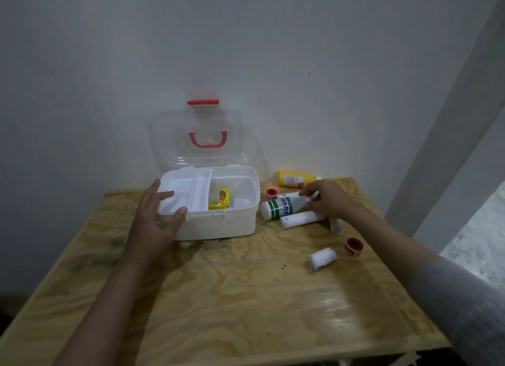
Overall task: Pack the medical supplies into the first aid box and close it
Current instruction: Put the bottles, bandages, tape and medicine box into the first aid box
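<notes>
The box (pixel 218 220) is sitting open on the table (pixel 246 297), lid (pixel 196 138) leaning back, a yellow carton (pixel 220 200) standing inside. Left hand (pixel 155 223) is resting on its front corner, fingers spread. Right hand (pixel 325 201) is reaching onto the white bottle (pixel 278 207), with rolls (pixel 322 257) and tape (pixel 354 246) lying nearby.

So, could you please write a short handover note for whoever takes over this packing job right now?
Left hand: open, resting on the first aid box rim.
Right hand: on the white bottle; grip unclear.
Done: lid up, yellow carton inside.
Left on the table: yellow bottle, two tape rolls, bandage rolls. Then close the lid.
</notes>
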`<state>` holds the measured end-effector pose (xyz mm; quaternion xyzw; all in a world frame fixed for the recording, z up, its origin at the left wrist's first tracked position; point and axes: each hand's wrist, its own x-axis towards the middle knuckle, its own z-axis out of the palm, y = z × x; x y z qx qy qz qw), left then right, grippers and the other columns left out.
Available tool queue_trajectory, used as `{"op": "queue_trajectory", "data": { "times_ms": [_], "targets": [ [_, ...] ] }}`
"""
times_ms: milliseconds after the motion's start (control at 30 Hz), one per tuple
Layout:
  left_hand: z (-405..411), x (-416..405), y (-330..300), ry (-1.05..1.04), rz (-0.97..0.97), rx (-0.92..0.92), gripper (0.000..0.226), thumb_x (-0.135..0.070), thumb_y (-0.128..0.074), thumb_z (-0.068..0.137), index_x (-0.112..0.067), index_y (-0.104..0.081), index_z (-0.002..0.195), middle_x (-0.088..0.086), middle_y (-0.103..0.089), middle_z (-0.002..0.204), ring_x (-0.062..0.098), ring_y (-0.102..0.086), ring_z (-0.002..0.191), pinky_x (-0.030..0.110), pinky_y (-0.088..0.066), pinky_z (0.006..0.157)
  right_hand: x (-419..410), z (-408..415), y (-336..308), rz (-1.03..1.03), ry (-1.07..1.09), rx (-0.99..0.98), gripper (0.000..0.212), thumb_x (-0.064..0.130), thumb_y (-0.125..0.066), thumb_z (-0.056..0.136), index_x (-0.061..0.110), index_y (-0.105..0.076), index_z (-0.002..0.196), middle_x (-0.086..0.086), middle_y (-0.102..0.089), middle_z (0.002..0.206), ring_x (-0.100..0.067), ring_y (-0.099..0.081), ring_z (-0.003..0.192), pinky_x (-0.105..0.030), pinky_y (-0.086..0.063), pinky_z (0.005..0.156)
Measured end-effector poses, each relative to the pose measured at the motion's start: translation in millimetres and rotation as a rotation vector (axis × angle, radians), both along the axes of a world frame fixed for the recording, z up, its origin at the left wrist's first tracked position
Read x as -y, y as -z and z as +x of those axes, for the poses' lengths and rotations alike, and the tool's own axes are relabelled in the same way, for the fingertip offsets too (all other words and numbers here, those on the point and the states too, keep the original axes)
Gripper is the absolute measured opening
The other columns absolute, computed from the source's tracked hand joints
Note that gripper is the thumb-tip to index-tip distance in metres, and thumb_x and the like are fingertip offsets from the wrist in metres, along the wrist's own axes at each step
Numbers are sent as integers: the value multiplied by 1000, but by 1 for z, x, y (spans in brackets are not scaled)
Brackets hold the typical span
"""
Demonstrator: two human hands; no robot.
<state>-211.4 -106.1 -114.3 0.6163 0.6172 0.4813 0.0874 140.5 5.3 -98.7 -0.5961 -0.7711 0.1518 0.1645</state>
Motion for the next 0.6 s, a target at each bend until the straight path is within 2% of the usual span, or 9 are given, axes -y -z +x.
{"op": "queue_trajectory", "data": {
  "times_ms": [267,367,433,500,567,600],
  "targets": [
    [1,0,0,17,13,18,66,-31,-65,83,-80,-25,102,2,-40,147,24,-36,135,36,-40,98,-5,3,-8,-7,-123,137,24,13,-66,83,13,-64,107,-7,-56,114,-16,-55,91,-25,-43,78],
    [0,0,0,21,18,16,68,-31,-65,83,-82,-24,103,2,-42,146,23,-36,135,33,-38,99,-2,2,-15,31,-142,89,23,12,-61,86,9,-59,109,-11,-51,113,-22,-56,93,-32,-48,84],
    [0,1,0,18,18,23,58,-32,-65,83,-72,-31,107,1,-39,148,22,-35,136,32,-36,100,3,0,-22,77,-162,46,22,12,-60,87,10,-59,109,-10,-55,111,-23,-59,94,-37,-51,86],
    [0,0,2,-2,0,34,47,-35,-64,83,-56,-35,114,-2,-35,151,22,-34,137,38,-39,102,10,-4,-30,167,-195,-27,19,10,-61,86,11,-62,104,-5,-62,102,-21,-61,90,-39,-53,83],
    [0,0,4,-11,-3,38,48,-35,-64,83,-48,-35,119,-1,-34,152,22,-33,137,44,-42,101,15,-8,-40,246,-229,-94,17,8,-63,84,11,-64,101,-2,-64,96,-18,-61,88,-34,-54,81],
    [0,-1,4,-12,2,38,48,-34,-65,83,-45,-36,120,-1,-33,152,22,-33,137,44,-43,101,18,-10,-46,277,-243,-107,17,8,-63,84,11,-65,100,-3,-65,97,-17,-62,88,-27,-54,79]
  ]
}}
